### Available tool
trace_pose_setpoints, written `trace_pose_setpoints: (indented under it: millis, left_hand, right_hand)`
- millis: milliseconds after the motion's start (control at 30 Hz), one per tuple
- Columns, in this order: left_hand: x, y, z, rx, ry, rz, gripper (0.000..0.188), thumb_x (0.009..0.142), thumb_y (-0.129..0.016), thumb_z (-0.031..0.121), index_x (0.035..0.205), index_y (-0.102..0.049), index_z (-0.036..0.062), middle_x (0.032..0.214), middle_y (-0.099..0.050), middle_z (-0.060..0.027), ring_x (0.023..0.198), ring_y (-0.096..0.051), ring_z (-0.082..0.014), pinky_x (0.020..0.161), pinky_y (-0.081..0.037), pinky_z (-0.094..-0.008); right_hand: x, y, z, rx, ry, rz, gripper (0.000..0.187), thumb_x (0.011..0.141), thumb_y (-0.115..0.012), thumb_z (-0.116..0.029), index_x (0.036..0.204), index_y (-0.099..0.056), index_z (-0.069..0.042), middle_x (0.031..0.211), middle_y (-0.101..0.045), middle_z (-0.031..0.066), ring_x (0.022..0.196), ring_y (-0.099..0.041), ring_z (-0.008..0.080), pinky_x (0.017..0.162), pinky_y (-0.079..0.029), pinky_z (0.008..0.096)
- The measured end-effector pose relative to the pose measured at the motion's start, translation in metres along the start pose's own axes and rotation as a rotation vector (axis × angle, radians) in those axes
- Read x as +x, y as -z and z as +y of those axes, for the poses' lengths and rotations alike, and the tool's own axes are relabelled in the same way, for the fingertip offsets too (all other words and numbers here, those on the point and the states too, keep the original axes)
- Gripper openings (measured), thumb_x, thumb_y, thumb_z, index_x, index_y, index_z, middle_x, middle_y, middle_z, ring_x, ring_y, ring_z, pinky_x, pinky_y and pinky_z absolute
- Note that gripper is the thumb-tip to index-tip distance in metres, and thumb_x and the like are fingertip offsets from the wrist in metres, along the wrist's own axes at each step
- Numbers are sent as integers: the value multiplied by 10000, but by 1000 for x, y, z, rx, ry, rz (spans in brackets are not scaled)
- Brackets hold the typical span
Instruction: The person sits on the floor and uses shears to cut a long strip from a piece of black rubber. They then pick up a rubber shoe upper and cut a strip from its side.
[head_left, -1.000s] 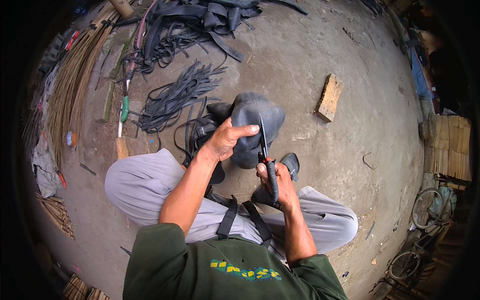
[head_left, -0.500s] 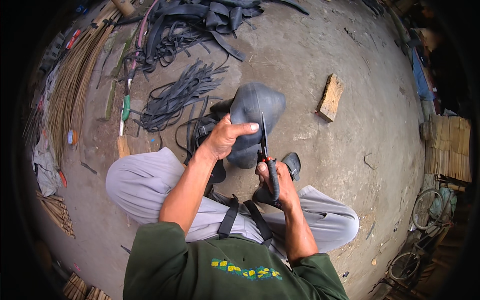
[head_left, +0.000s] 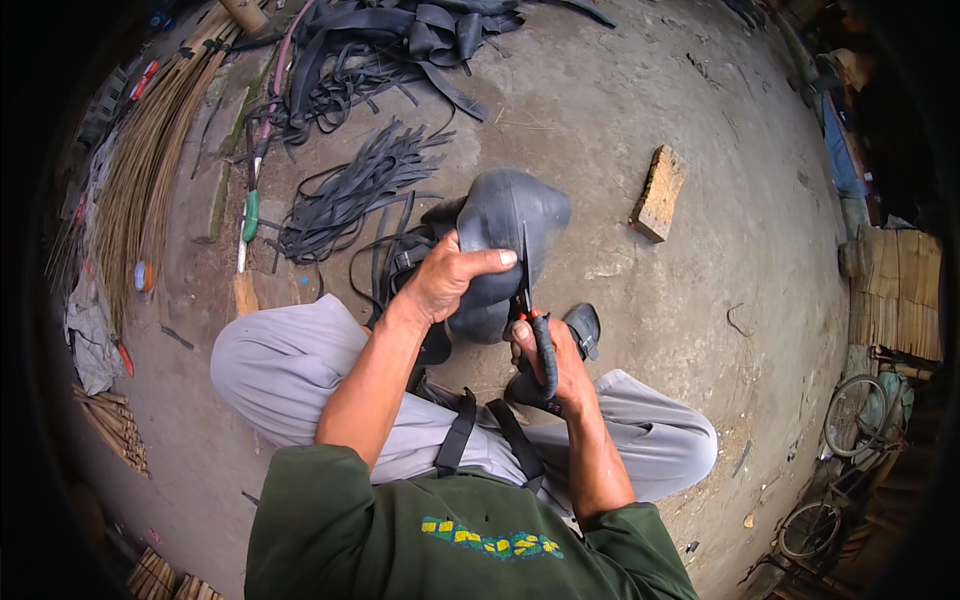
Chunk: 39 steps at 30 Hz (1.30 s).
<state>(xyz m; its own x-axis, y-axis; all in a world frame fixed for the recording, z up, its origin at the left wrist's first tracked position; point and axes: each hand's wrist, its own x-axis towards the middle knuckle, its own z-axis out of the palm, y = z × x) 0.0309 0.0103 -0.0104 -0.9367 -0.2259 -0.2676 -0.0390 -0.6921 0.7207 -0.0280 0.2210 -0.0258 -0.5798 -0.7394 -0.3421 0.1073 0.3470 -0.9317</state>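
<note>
Our left hand (head_left: pixel 443 284) pinches the black rubber sheet (head_left: pixel 498 215), thumb on top; right hand (head_left: pixel 566 368) grips scissors (head_left: pixel 541 335) against it. We hold the sheet over the floor (head_left: pixel 750 240), rubber strips (head_left: pixel 350 200) toward floor's left edge.

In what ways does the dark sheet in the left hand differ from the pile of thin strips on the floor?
The dark sheet is one broad, curved piece; the thin strips are many narrow lengths. The dark sheet is gripped by the left hand, with the blades of the scissors over it, whereas the thin strips lie heaped on the floor, untouched. Both are dark grey to black.
</note>
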Motion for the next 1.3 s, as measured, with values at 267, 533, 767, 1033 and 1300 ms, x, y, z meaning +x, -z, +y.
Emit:
trace_pose_setpoints:
  millis: [267,533,767,1033,1300]
  left_hand:
    - [-1,3,2,-71,-6,-15,417,876,-761,130,1265,-658,20,1091,-744,-64,970,-720,-168,925,-569,-338]
    - [-2,2,3,1,-4,-11,474,855,-762,69,1305,-622,8,1099,-742,-83,968,-736,-168,901,-597,-346]
    - [-5,4,5,63,-14,-6,467,858,-748,44,1309,-627,17,1102,-740,-63,983,-724,-149,925,-575,-320]
    - [-11,-5,0,178,1,-32,489,873,-763,114,1340,-634,50,1166,-708,-23,1077,-652,-122,1005,-490,-314]
    - [-4,-2,13,-8,4,-13,409,863,-760,112,1236,-653,-16,1023,-743,-90,909,-734,-176,862,-608,-340]
  right_hand:
    - [-9,5,-1,-48,-56,13,539,966,-729,-507,725,-500,-82,559,-447,-53,545,-450,74,491,-361,295]
    - [1,4,2,-80,80,-20,595,978,-641,-603,770,-501,-64,603,-454,-12,578,-453,121,542,-391,323]
    - [-7,6,-2,-210,-18,4,580,981,-644,-588,777,-494,-66,609,-454,-10,577,-449,120,535,-383,324]
    - [0,3,-6,-87,59,35,518,979,-708,-497,756,-498,-80,574,-448,-36,547,-428,88,509,-359,312]
    - [-5,2,-1,-49,0,-17,569,961,-706,-556,761,-502,-64,581,-465,-28,538,-449,98,509,-378,319]
